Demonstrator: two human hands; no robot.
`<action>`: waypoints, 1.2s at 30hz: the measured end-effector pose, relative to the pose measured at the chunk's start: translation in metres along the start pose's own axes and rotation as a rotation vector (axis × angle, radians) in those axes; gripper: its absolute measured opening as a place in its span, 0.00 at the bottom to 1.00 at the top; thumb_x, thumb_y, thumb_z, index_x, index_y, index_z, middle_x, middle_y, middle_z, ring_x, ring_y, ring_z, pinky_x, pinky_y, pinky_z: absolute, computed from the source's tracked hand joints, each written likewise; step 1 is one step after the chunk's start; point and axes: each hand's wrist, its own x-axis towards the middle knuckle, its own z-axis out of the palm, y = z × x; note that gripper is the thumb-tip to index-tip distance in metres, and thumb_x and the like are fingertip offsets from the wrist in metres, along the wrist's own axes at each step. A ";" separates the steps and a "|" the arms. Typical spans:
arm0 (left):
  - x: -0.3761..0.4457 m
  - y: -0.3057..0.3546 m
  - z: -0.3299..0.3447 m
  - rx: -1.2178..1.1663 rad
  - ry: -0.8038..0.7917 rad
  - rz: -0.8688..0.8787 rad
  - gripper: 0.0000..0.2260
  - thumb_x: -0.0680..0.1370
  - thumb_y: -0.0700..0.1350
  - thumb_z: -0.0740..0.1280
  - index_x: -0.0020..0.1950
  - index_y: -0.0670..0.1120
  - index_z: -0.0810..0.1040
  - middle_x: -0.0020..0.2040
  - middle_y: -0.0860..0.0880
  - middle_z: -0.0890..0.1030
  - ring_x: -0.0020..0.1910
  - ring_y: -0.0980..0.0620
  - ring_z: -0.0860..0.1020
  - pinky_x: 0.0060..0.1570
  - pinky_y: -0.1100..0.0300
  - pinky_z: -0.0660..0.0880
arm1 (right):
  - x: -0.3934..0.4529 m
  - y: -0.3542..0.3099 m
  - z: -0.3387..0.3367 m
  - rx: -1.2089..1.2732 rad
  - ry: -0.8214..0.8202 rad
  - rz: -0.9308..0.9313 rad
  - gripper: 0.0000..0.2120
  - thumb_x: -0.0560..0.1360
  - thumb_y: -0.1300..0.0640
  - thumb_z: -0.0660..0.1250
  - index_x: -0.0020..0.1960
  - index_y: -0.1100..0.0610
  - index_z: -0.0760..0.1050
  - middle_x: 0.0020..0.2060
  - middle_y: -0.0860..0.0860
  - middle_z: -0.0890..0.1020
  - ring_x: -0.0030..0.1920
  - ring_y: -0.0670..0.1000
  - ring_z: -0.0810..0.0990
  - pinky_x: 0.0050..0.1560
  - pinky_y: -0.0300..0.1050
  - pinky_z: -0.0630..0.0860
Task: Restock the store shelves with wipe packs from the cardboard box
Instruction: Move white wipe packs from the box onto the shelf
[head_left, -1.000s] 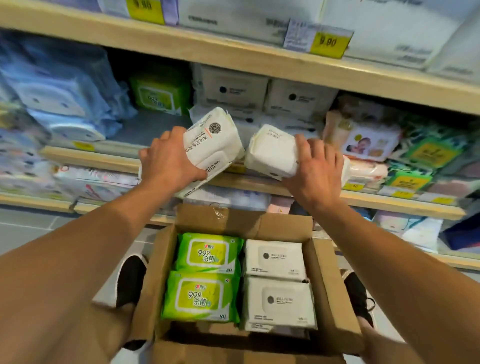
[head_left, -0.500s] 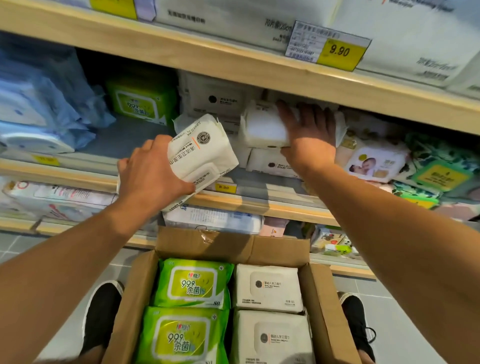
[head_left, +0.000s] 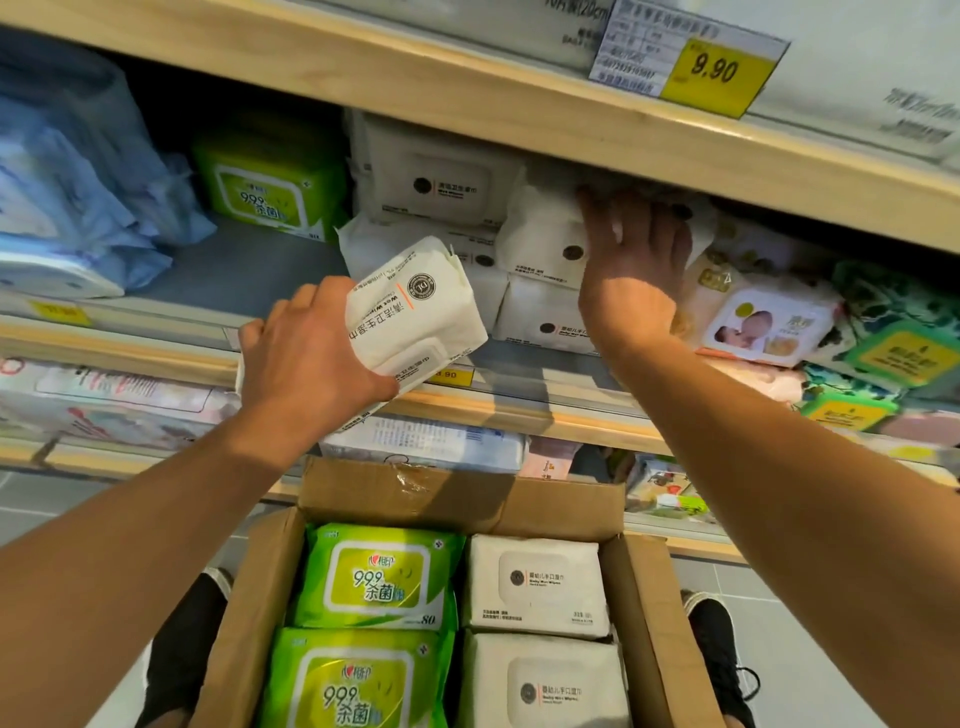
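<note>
- Hands are both busy: the right hand has gone deeper into the shelf since a moment ago, fingers spread flat, pushing a white pack onto the white stack near the back.
- That pack is nearly stocked (one fewer to do).
- The left hand still grips another pack over the shelf's front edge.
- The box below holds more.

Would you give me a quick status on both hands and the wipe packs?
Left hand grips a white wipe pack at the shelf edge. Right hand presses another white pack onto the shelf stack. Upper shelf board close overhead.
</note>
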 end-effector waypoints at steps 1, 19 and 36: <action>0.001 -0.001 0.000 -0.001 -0.002 -0.002 0.38 0.57 0.57 0.80 0.63 0.51 0.68 0.56 0.47 0.76 0.55 0.42 0.73 0.53 0.46 0.66 | -0.006 -0.005 0.001 -0.003 -0.040 -0.028 0.37 0.69 0.63 0.65 0.76 0.49 0.61 0.70 0.59 0.69 0.68 0.65 0.66 0.72 0.61 0.56; 0.002 0.000 -0.002 0.023 0.030 0.032 0.38 0.57 0.57 0.80 0.63 0.51 0.69 0.55 0.47 0.75 0.55 0.43 0.73 0.52 0.48 0.64 | 0.012 0.026 0.013 -0.051 -0.276 -0.040 0.41 0.75 0.62 0.61 0.77 0.37 0.45 0.77 0.52 0.57 0.76 0.61 0.52 0.74 0.65 0.42; 0.086 0.060 -0.014 0.366 0.216 0.216 0.31 0.65 0.42 0.72 0.66 0.57 0.69 0.64 0.46 0.72 0.63 0.37 0.66 0.67 0.36 0.57 | -0.089 -0.004 -0.026 0.036 -0.468 -0.141 0.45 0.71 0.52 0.72 0.78 0.45 0.47 0.76 0.53 0.55 0.76 0.61 0.50 0.75 0.61 0.46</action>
